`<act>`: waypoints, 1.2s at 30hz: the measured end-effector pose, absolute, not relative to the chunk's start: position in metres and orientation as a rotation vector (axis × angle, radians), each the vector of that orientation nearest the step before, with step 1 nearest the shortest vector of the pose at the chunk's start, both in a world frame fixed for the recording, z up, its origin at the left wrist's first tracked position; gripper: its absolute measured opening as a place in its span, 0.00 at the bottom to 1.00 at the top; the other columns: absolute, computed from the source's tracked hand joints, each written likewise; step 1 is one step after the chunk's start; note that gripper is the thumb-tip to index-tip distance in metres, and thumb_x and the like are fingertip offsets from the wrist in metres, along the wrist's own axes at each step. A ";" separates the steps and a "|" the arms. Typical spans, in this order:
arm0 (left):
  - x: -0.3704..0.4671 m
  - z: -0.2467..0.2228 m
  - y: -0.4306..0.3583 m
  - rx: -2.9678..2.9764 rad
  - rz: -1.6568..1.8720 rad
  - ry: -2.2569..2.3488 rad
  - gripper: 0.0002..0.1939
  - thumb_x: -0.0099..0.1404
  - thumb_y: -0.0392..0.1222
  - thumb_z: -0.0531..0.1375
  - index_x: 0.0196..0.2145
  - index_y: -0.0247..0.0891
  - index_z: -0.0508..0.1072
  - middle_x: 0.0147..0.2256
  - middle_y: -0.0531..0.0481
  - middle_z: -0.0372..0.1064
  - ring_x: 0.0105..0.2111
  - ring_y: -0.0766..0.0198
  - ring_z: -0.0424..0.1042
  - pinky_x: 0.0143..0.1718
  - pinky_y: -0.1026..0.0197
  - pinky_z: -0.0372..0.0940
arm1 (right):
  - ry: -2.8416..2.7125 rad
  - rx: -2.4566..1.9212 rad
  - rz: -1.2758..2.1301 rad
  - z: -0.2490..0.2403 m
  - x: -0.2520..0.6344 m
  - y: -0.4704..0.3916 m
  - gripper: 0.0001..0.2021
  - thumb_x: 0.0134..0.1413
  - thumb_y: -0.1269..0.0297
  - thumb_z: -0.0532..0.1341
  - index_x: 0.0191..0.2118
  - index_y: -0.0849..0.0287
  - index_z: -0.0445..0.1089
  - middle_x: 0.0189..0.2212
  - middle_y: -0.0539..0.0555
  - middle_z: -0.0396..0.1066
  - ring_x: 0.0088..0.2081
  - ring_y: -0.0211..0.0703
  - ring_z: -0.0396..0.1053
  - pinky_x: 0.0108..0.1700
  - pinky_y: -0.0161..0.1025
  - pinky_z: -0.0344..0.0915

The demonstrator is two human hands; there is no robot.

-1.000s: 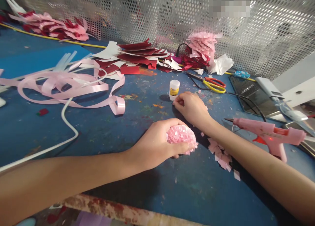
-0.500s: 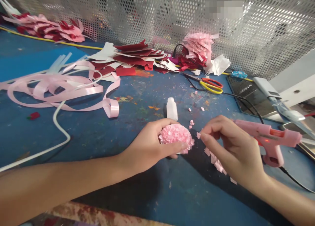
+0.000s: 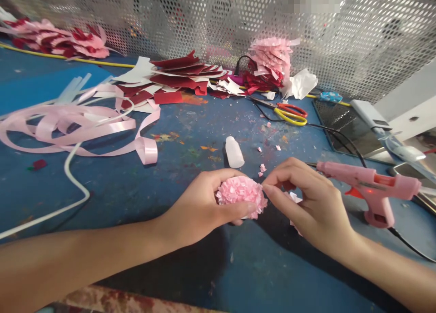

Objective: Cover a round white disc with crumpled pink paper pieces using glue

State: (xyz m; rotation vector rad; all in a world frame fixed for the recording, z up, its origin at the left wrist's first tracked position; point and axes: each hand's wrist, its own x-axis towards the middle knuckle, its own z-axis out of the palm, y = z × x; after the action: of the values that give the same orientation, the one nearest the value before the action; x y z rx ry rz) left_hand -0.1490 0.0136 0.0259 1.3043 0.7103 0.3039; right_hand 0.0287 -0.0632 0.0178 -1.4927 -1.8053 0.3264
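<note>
My left hand (image 3: 204,199) is wrapped round a rounded form covered in small pink ribbon pieces (image 3: 240,192), its thumb lying across the front. My right hand (image 3: 311,195) is closed in a pinch at the right edge of that form. A small pink ribbon piece is between the fingertips, mostly hidden by them. Under the right hand lie more cut pink pieces (image 3: 293,197), partly covered. A small white plastic bottle (image 3: 235,152) stands just behind the pink form. Beyond my right hand rests a pink glue gun (image 3: 378,188) with a lit red light.
Loops of pink ribbon (image 3: 146,150) and a white cable (image 3: 76,176) spread over the left. Red and white scraps (image 3: 180,79) are heaped at the back, with scissors (image 3: 289,114) to their right. A perforated metal screen (image 3: 204,27) closes off the far side.
My right hand has moved left, bringing the pinched pink piece from beside the pink form to its edge. The left hand keeps its hold. The view has shifted slightly.
</note>
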 end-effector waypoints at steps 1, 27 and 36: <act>-0.149 0.026 0.013 1.311 0.305 0.711 0.12 0.51 0.34 0.64 0.37 0.36 0.74 0.28 0.53 0.73 0.25 0.69 0.71 0.27 0.70 0.68 | -1.813 -1.490 0.337 0.018 0.029 -0.063 0.05 0.57 0.69 0.57 0.30 0.54 0.66 0.28 0.50 0.67 0.30 0.37 0.65 0.30 0.36 0.61; -0.151 0.019 0.008 1.729 0.387 0.755 0.09 0.56 0.40 0.61 0.36 0.39 0.68 0.27 0.57 0.70 0.24 0.69 0.67 0.27 0.68 0.61 | -1.840 -1.501 0.726 0.026 0.031 -0.061 0.06 0.52 0.74 0.57 0.27 0.56 0.66 0.25 0.48 0.66 0.26 0.33 0.62 0.26 0.30 0.58; -0.151 0.019 0.008 1.721 0.375 0.732 0.09 0.56 0.40 0.60 0.36 0.39 0.68 0.28 0.56 0.69 0.26 0.68 0.66 0.27 0.68 0.60 | -1.654 -1.548 0.936 0.024 0.028 -0.061 0.06 0.52 0.72 0.57 0.26 0.58 0.65 0.23 0.47 0.65 0.25 0.32 0.59 0.25 0.30 0.57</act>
State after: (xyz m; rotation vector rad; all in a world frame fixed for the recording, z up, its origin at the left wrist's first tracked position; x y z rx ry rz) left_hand -0.1505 0.0079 0.0189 1.7207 0.7323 0.3751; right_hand 0.0279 -0.0614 0.0238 -1.5475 -1.6538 0.9364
